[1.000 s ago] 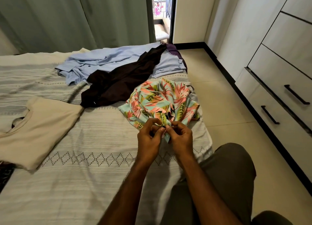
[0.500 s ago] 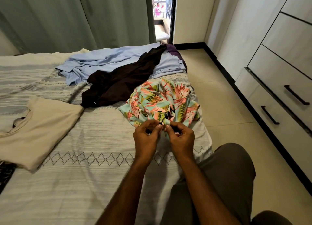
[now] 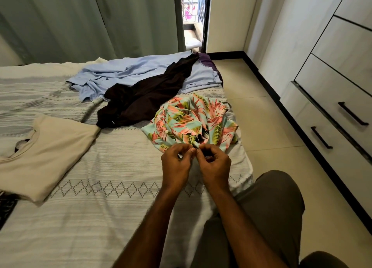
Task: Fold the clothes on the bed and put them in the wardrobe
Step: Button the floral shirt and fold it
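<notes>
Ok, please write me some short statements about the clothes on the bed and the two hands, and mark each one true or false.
1. Both hands pinch the near edge of the floral garment. True: the left hand and the right hand meet at that edge.
2. The beige T-shirt lies on the floor. False: it lies flat on the bed, left of the hands.
3. The dark brown garment lies partly over the light blue shirt. True.
4. The wardrobe drawers stand open. False: they appear closed.
5. The floral garment is neatly folded. False: it is bunched and crumpled.
</notes>
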{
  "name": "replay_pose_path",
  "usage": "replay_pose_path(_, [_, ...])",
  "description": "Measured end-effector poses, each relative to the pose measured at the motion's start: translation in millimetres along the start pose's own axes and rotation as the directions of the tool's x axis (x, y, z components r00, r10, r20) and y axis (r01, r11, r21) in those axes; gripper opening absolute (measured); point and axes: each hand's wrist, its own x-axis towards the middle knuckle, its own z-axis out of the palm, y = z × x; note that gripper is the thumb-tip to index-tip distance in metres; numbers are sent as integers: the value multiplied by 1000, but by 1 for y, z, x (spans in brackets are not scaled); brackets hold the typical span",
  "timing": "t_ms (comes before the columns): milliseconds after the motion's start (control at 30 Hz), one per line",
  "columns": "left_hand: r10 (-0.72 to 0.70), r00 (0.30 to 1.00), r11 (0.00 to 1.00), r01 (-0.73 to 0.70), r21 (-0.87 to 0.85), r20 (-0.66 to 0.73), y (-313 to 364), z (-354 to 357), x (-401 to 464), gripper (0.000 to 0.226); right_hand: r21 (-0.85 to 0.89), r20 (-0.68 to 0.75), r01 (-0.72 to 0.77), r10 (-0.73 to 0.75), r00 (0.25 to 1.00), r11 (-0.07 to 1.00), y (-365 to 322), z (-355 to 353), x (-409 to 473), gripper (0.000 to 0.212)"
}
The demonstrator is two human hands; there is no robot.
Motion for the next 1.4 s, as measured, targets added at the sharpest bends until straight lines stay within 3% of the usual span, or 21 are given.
replay_pose_path(233, [19,999,999,-16,48,-49,-1,0,3,6,17,24,-57,57,998,998,-7,1,-2,19])
replay_pose_path(633, [-8,1000,998,6,63,30,-1,0,5,8,32,5,-75,75,997,997,2,-1,1,17])
replay_pose_path(900, [-40,998,999,41,34,-43,8,3,4,5,58,39,-57,54,998,997,3,-1,-1,22])
replay_pose_path(1000, [-65,998,998,65,15,6,8,1,7,5,170,56,-120,112,992,978,5,-3,1,29])
replay_pose_path(1200, [-125,977,982,147,-119,176,8,-8,11,11,268,94,-143,121,988,953,1,-4,2,23])
replay_pose_path(1400, [-202,947,947,254,-196,250,14,-6,12,17,237,75,-110,95,993,965,3,-5,3,19])
